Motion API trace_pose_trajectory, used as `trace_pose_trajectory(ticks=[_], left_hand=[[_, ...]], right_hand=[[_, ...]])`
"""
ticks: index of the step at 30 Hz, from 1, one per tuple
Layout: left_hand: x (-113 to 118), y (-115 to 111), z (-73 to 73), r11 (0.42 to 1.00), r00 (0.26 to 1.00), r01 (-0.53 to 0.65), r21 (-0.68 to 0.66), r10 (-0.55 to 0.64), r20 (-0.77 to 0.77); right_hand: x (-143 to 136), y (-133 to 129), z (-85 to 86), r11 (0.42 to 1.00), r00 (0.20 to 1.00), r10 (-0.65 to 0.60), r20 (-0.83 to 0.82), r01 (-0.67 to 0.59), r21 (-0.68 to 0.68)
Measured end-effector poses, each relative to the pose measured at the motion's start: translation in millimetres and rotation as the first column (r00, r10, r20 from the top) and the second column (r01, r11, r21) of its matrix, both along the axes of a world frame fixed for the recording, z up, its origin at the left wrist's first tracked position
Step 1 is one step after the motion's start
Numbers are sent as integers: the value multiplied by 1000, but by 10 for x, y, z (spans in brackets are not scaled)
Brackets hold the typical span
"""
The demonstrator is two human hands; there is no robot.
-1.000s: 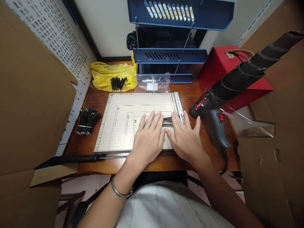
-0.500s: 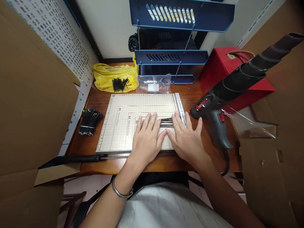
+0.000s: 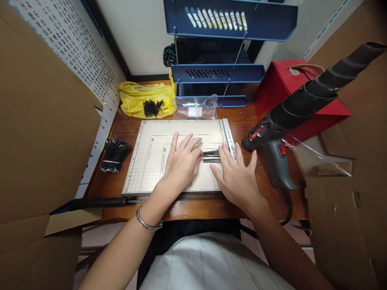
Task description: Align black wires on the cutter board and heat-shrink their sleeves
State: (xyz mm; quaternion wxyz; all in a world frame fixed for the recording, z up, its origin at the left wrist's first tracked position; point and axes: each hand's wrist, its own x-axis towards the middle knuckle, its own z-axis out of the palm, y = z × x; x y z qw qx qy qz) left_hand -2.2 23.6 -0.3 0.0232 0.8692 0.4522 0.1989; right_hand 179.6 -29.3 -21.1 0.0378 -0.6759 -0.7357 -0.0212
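Several thin black wires (image 3: 211, 160) lie side by side across the gridded board of a paper cutter (image 3: 151, 173). My left hand (image 3: 183, 163) is at their left ends, its thumb and index finger pinched together there and the other fingers raised and spread. The exact contact at those fingertips is partly hidden. Flat over the right part of the wires rests my right hand (image 3: 238, 177), fingers spread, the tips close to the cutter's metal edge strip (image 3: 229, 137). The right ends of the wires are hidden beneath it.
A tied bundle of black wires (image 3: 115, 155) lies left of the board. Behind it, short black pieces (image 3: 153, 108) rest on a yellow bag (image 3: 130, 94). The cutter's handle (image 3: 96, 202) runs along the front. A heat gun (image 3: 272, 141), red box (image 3: 290, 80) and blue rack (image 3: 217, 72) stand around.
My left hand has shifted slightly left and lifted from lying flat, its thumb and index finger now drawn together at the wire ends. My right hand stays nearly in place.
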Motion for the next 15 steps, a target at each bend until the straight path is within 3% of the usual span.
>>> trace_pose_trajectory(ticks=[15], left_hand=[[10, 69, -29, 995, 997, 75, 72, -76, 11]], right_hand=[[4, -5, -13, 1000, 1000, 2, 18, -2, 14]])
